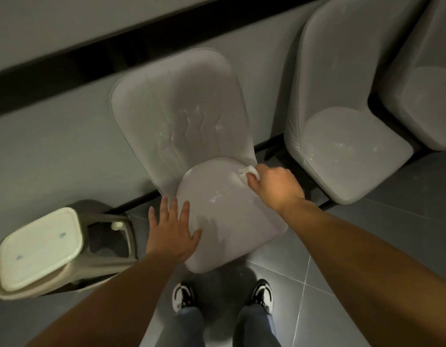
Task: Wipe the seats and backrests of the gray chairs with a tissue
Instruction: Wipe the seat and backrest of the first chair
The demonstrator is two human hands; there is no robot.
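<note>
Right hand [274,186] at the far right corner of the nearest seat, grip curled and pinching a crumpled white tissue [247,171] against the cushion, right where seat meets backrest. Left hand [173,231] spread flat, fingers straight, pressing on the near left edge of the same seat, steadying it.

Under both hands: a pale gray padded chair with rounded seat and tall backrest [182,116], long axis running from the near edge of the seat up and away toward the wall. Unwiped ground, by judgement, lies left and near of the tissue across the seat, and far of it up the backrest; shiny flecks show on both surfaces. Right hand alone holds the tissue and sits nearer the backrest, so likely the one to carry the next stroke, probably a sweep leftward along the seat's far edge or upward onto the backrest.

Count: three gray chairs in view, namely the one in hand, a second gray chair [347,136] to the right, and a third gray chair [429,101] cut off at the right edge. One tissue. One beige swing-lid plastic bin [39,249] at near left on the gray tiled floor [367,234]. Two black-and-white shoes [263,294] below the seat's near edge.
</note>
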